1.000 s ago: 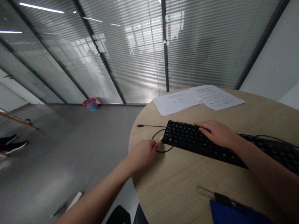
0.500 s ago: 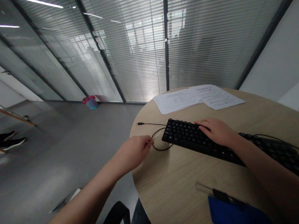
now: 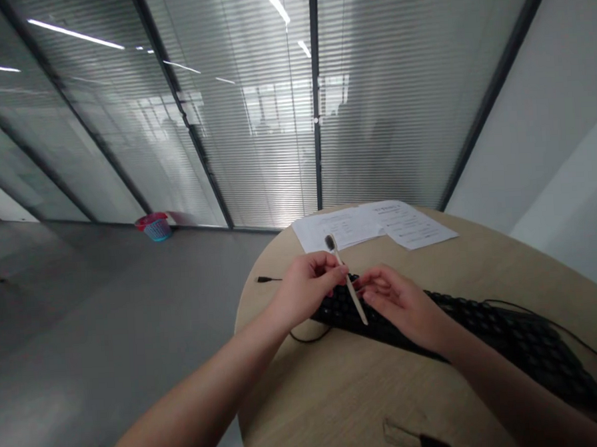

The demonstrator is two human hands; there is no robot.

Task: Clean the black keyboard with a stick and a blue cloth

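Note:
My left hand [image 3: 311, 283] is closed, pinching a toothbrush [image 3: 355, 299] with a pale handle and dark bristles. The brush slants above a black keyboard [image 3: 384, 336], its bristle end up and away from me. Just right of the handle is my right hand [image 3: 395, 302], its fingers loosely bent and thumb apart, seemingly holding nothing. Both hands hide much of the keyboard's keys. A black cable loop [image 3: 312, 338] lies at the keyboard's left end, and a cable plug [image 3: 267, 279] sits beyond my left hand.
Printed papers [image 3: 419, 227] lie at the far side of the round wooden table [image 3: 297, 397]. Another black keyboard [image 3: 530, 345] is at the right. A black and wire clip [image 3: 414, 437] shows at the bottom edge. A blue and red basket [image 3: 156, 229] stands on the floor by the glass wall.
My left hand has moved from the cable loop to above the keyboard, and a toothbrush now shows in it. My right hand has lifted off the keys beside it. The view has tilted up.

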